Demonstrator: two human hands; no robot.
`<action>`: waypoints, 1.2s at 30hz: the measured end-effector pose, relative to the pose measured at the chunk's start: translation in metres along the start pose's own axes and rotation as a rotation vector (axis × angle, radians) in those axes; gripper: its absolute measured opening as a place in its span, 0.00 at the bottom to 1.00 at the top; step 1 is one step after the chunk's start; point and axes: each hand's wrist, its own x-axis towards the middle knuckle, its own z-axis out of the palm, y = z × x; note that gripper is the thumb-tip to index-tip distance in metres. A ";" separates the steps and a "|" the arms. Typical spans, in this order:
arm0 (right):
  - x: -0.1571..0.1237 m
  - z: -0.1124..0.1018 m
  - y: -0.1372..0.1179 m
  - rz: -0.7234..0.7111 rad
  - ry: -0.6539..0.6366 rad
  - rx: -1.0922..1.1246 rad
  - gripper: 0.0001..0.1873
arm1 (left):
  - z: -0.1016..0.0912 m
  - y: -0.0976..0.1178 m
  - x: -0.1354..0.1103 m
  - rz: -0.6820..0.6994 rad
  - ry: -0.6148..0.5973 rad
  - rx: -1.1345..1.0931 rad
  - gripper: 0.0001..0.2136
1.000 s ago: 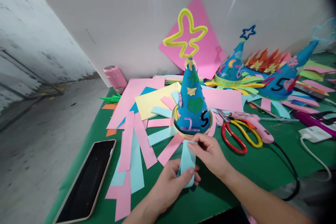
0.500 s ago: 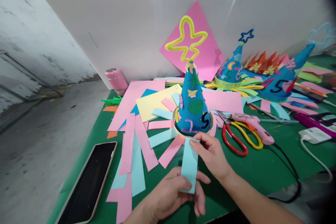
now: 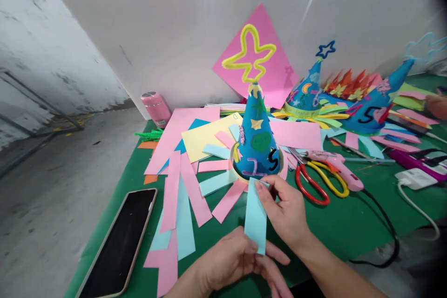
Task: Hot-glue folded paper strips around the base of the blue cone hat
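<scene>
A light blue paper strip (image 3: 255, 219) is held upright between my two hands, in front of a blue cone party hat (image 3: 256, 137). My right hand (image 3: 284, 207) pinches its upper end close to the hat's brim. At the strip's lower end, my left hand (image 3: 237, 256) grips it with the thumb, while the other fingers stretch to the right. The hat carries a yellow pipe-cleaner star, a green heart and numbers. Around its brim, pink strips (image 3: 228, 201) and light blue strips (image 3: 217, 182) fan outward.
Loose pink strips (image 3: 171, 195) and a phone (image 3: 120, 242) lie left. Scissors (image 3: 312, 186) and a pink glue gun (image 3: 337, 167) lie right of the hat. Further right stand two decorated hats (image 3: 309, 86). Another person's hand (image 3: 436, 106) shows at the right edge. A pink bottle (image 3: 156, 109) stands back left.
The strip has turned slightly in my hands, and its top now leans a little to the left. My left hand's fingers have shifted right and down. Another person's hand has appeared at the right edge.
</scene>
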 end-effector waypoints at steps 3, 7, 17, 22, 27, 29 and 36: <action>0.005 -0.009 -0.001 -0.040 0.097 -0.074 0.06 | 0.000 -0.002 0.000 0.012 0.021 0.076 0.18; 0.009 -0.021 -0.001 -0.064 0.206 -0.125 0.05 | -0.001 -0.003 0.000 0.057 0.098 0.172 0.16; 0.005 -0.013 0.001 -0.198 0.074 -0.271 0.03 | 0.004 0.006 0.004 0.256 0.592 0.430 0.15; 0.009 -0.014 0.004 -0.070 0.081 -0.142 0.07 | 0.003 0.004 0.004 0.172 0.627 0.470 0.17; 0.005 -0.018 0.007 0.189 -0.148 0.381 0.12 | 0.003 0.007 0.003 0.172 0.657 0.462 0.17; -0.003 -0.016 0.007 0.259 -0.307 0.528 0.13 | 0.003 0.007 0.002 0.197 0.669 0.457 0.17; -0.026 -0.003 0.009 0.371 -0.352 0.569 0.13 | 0.000 0.005 0.004 0.207 0.624 0.496 0.16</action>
